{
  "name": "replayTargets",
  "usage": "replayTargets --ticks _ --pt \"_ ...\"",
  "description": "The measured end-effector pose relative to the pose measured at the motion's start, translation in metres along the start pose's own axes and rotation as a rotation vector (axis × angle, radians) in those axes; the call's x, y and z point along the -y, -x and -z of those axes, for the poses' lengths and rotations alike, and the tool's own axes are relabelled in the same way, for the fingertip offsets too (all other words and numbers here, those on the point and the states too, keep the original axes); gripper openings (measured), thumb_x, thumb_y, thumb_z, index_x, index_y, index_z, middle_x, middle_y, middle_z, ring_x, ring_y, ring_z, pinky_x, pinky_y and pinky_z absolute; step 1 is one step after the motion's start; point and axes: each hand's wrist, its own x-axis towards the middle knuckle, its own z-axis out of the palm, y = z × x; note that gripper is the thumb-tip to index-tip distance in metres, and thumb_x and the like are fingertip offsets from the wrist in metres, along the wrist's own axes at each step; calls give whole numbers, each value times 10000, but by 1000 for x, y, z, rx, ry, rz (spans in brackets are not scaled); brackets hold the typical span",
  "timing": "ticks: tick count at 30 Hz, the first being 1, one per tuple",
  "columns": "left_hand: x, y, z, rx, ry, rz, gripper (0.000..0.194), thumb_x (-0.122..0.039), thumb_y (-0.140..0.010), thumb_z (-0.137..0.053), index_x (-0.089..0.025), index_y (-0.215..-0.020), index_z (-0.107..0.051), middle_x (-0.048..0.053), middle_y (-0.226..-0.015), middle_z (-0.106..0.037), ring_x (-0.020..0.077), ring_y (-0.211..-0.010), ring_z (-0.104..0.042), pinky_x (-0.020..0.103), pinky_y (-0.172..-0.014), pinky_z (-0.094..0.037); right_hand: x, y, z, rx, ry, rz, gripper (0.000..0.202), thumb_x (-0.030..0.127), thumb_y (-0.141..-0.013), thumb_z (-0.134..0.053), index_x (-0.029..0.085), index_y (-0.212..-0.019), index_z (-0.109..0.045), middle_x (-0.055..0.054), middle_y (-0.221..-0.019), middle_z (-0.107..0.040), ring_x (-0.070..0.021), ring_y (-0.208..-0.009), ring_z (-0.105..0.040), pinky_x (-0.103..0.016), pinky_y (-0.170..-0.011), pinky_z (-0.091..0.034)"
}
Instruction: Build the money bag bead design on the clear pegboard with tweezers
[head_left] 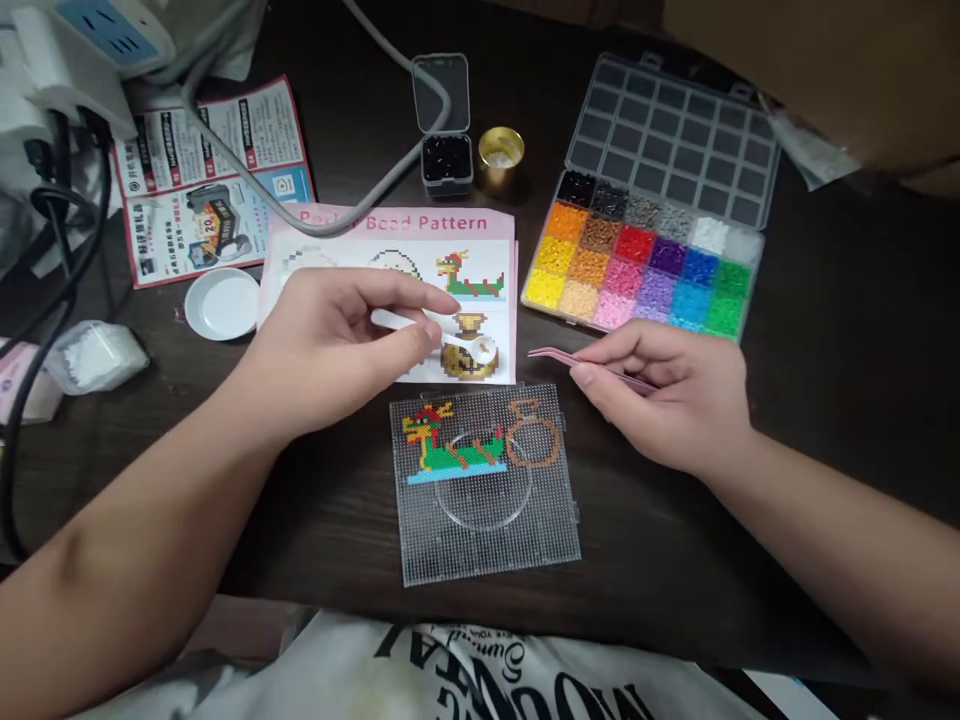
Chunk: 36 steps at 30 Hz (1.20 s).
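My left hand is closed on a small white spoon, pinching its handle; a few tiny brownish beads seem to lie in its bowl. Pink tweezers with a bent tip sit between the fingers of my right hand, pointing left. I cannot make out any bead at their tip. Below both hands lies a clear pegboard. On it are a green, red and yellow dragon boat of beads and a brown vase-shaped bead outline. The spoon hovers over the printed bead pattern sheet.
An open compartment box of coloured beads stands at the right. Farther back are a small box of black beads and a gold cup. Leftward lie a white lid, a tub of white beads, a leaflet and cables.
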Motion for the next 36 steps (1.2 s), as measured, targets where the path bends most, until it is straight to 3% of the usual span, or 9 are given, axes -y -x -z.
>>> replayTargets --ticks 2,4,9,12,17,21,29,36 --pt "0 -1 -1 13 -18 -19 183 -225 -721 -749 -261 -895 -794 -15 -673 -677 34 -432 -426 188 -374 -269 1 2 0 0 12 1 2 215 -827 -699 213 -827 -698 -7 -622 -643 -111 -497 -540 -241 -414 -381" --pt "0 -1 -1 34 -27 -48 198 -223 -723 -735 -251 -910 -793 -8 -673 -671 37 -435 -433 192 -379 -277 2 3 0 8 21 -8 23 226 -825 -694 204 -822 -697 -19 -639 -657 -120 -516 -556 -249 -429 -398" --pt "0 1 -5 134 6 -131 217 -243 -733 -716 -229 -938 -785 5 -735 -707 96 -617 -602 186 -546 -458 6 6 0 39 34 1 53 225 -798 -690 174 -810 -697 -15 -619 -652 -106 -495 -540 -235 -426 -390" --pt "-1 2 -7 161 1 -140 237 -263 -730 -703 -205 -947 -777 20 -768 -718 124 -677 -636 202 -603 -502 8 7 1 39 57 13 55 216 -783 -695 164 -801 -698 -10 -587 -644 -86 -457 -508 -214 -404 -367" --pt "1 3 -1 24 12 -121 212 -218 -723 -668 -180 -911 -757 28 -761 -678 66 -484 -502 194 -429 -372 8 8 2 32 73 18 27 193 -782 -693 172 -796 -702 1 -563 -638 -75 -435 -491 -193 -384 -360" --pt "5 1 4 -68 96 -60 200 -156 -748 -608 -209 -890 -740 10 -658 -601 69 -447 -468 210 -412 -325 6 7 1 44 48 8 42 219 -776 -719 178 -775 -710 -11 -563 -658 -87 -436 -522 -196 -382 -388" --pt "2 1 0 -32 37 -63 229 -134 -728 -600 -247 -854 -755 16 -692 -569 88 -514 -482 216 -420 -321 4 2 -1 11 61 30 23 213 -763 -749 214 -747 -732 -20 -624 -710 -118 -484 -605 -206 -398 -470" --pt "-5 2 -4 -41 -65 -140 259 -110 -691 -571 -214 -824 -767 2 -647 -572 65 -478 -433 179 -375 -308 6 -2 -4 26 70 38 14 203 -775 -735 209 -785 -728 -18 -624 -705 -102 -461 -582 -195 -390 -456"
